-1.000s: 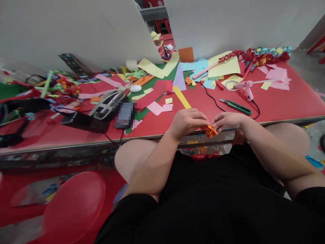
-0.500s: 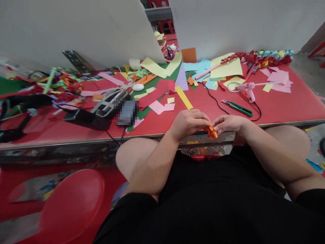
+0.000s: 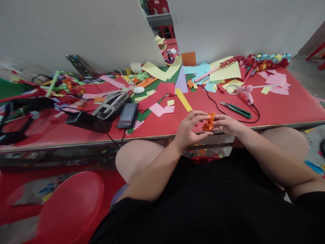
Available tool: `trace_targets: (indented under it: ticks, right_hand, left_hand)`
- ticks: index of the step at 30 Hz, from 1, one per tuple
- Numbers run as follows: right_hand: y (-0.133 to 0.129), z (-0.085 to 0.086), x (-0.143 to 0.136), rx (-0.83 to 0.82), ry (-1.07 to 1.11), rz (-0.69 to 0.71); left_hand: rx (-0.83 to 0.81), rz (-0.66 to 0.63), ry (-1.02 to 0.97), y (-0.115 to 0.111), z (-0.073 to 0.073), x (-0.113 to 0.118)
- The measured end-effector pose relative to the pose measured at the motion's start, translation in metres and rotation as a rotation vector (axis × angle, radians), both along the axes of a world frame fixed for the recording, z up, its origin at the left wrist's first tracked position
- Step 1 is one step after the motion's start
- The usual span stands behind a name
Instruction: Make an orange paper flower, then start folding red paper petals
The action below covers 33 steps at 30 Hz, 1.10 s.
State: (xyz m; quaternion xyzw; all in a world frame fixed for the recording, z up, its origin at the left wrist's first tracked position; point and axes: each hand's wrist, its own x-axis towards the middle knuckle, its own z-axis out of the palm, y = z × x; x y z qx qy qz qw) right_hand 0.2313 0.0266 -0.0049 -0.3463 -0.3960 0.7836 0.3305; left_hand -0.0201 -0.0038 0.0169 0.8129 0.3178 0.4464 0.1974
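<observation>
A crumpled, folded piece of orange paper (image 3: 208, 126) is held between my hands above the table's front edge. My right hand (image 3: 227, 125) pinches it from the right with bent fingers. Curved round its left side, my left hand (image 3: 191, 127) has its fingertips against the upper part and the thumb stretched along below. Parts of the paper are hidden behind the fingers. Beyond my right hand lie a green utility knife (image 3: 236, 110) and a pink glue gun (image 3: 245, 93) with a black cord.
Paper scraps cover the back of the red table (image 3: 152, 130), among them a yellow strip (image 3: 184, 100). Paper chains (image 3: 256, 61) lie back right. A phone (image 3: 128, 115) and a black device (image 3: 87, 118) stand left. A red stool (image 3: 71, 206) is below left.
The orange paper has been turned and raised slightly, and more of it shows. My left hand's fingers and thumb have spread apart around it. The view has shifted a little.
</observation>
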Motion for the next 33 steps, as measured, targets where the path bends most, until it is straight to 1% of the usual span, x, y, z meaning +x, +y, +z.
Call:
trace_targets:
  ticks: [4, 7, 12, 17, 22, 25, 28, 31, 33]
  right_hand:
    - [-0.001, -0.003, -0.002, 0.025, -0.004, -0.054]
    - [-0.004, -0.006, -0.005, -0.004, 0.015, -0.081]
    - [-0.012, -0.009, -0.009, -0.100, 0.067, -0.093]
    - [-0.015, -0.012, -0.010, -0.083, 0.154, -0.057]
    - [-0.018, -0.016, -0.013, -0.134, 0.277, -0.035]
    - [-0.019, -0.017, -0.016, -0.111, 0.304, -0.049]
    - [-0.019, -0.016, -0.017, -0.066, 0.305, -0.037]
    - [-0.018, -0.017, -0.015, -0.015, 0.307, 0.009]
    - [-0.016, -0.021, -0.010, 0.014, 0.315, 0.059]
  left_hand:
    - [0.020, 0.010, 0.020, 0.001, -0.008, 0.004]
    - [0.025, 0.017, -0.008, 0.001, -0.010, 0.004]
    - [0.098, 0.018, 0.010, -0.003, -0.006, 0.003]
    - [0.217, -0.003, 0.025, -0.006, -0.001, 0.006]
    - [0.222, -0.040, 0.020, -0.006, -0.003, 0.008]
    - [0.214, -0.042, 0.032, -0.006, -0.004, 0.009]
    - [0.242, -0.051, 0.019, -0.007, -0.002, 0.009]
    - [0.258, -0.043, -0.004, -0.007, 0.003, 0.006]
    - [0.244, -0.024, -0.054, -0.007, 0.005, 0.002]
